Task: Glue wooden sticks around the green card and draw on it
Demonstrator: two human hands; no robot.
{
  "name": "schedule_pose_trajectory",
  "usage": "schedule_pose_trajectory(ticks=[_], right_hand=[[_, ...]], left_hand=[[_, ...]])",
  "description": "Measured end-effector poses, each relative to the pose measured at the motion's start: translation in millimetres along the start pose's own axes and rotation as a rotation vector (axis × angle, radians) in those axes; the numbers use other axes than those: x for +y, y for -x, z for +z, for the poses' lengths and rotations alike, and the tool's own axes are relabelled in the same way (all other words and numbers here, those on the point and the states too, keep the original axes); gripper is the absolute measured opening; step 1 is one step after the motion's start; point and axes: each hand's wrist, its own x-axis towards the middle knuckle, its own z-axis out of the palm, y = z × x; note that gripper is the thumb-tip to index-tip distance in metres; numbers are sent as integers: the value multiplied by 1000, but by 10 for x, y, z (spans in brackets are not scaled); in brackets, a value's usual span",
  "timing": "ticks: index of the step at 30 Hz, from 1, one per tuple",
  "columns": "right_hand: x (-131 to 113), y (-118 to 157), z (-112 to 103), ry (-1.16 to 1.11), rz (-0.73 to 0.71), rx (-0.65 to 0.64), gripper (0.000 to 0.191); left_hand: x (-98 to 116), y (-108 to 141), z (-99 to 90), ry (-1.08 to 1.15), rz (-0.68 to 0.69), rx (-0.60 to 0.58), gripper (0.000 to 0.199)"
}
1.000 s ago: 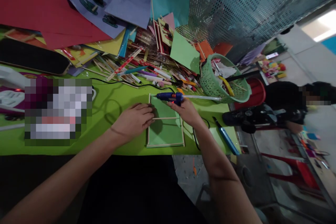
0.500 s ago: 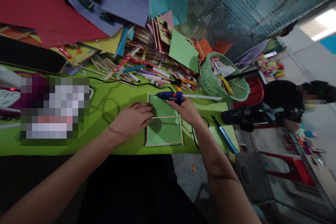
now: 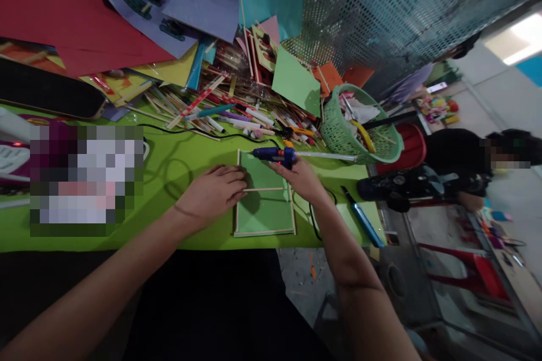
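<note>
A green card (image 3: 266,214) with thin wooden sticks along its edges lies on the green table. Across its middle runs another wooden stick (image 3: 267,189); its left end is at the fingertips of my left hand (image 3: 215,190), whose fingers are pressed together on the card's left edge. My right hand (image 3: 300,176) is wrapped round a blue glue gun (image 3: 271,154) over the card's upper part. The gun's nozzle points left, near the card's top left corner, and a clear glue stick (image 3: 326,155) sticks out of its back.
Loose sticks and markers (image 3: 245,118) lie behind the card. A green basket (image 3: 342,124) stands at the back right, a blue cutter (image 3: 365,220) at the right. A black cord loops beside my right wrist. A person (image 3: 453,158) is at the far right.
</note>
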Motion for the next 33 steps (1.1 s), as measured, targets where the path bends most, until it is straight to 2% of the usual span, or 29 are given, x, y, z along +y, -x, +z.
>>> schedule_pose_trajectory(ticks=[6,15,21,25,33], right_hand=[[32,42,-48,0,10,6,46],[-68,1,25,30,0,13,44],[58,69,-92,11,31,18,44],[136,76,-87,-32,27,33,45],[63,45,-48,-30,23,32,47]], left_hand=[[-12,5,27,-16,9,27,30],[-26,11,42,-24,24,35,29],[-22,10,43,-20,27,39,32],[-33,7,54,-41,39,42,34],[-32,4,31,-39,28,42,32]])
